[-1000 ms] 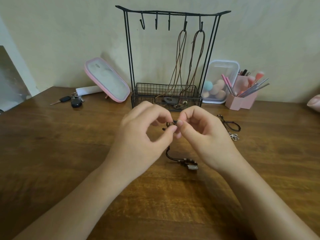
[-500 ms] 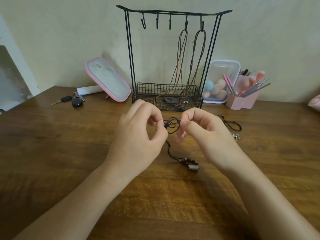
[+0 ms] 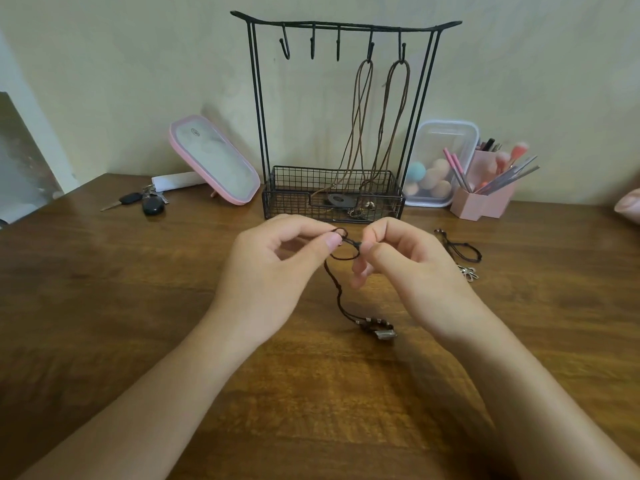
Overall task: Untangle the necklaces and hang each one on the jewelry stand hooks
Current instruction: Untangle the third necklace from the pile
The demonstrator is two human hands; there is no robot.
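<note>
A dark cord necklace (image 3: 337,292) hangs between my hands, its beaded pendant (image 3: 379,329) lying on the wooden table. My left hand (image 3: 277,271) pinches a small loop of the cord with thumb and forefinger. My right hand (image 3: 408,268) pinches the cord a little to the right, so a short stretch runs taut between them. Behind stands the black wire jewelry stand (image 3: 258,109). Two brown cord necklaces (image 3: 381,133) hang from its two right hooks, and the three left hooks (image 3: 311,46) are bare. Another dark necklace (image 3: 462,249) with a silver charm lies on the table to the right.
A pink-framed mirror (image 3: 214,161) leans at the back left, with car keys (image 3: 145,202) beside it. A clear box of makeup sponges (image 3: 440,164) and a pink brush holder (image 3: 485,199) stand at the back right. The wall is close behind.
My hands have drawn slightly apart and pulled the bunched cord open, so a loop and a taut strand now show between the fingers. The pendant stays on the table.
</note>
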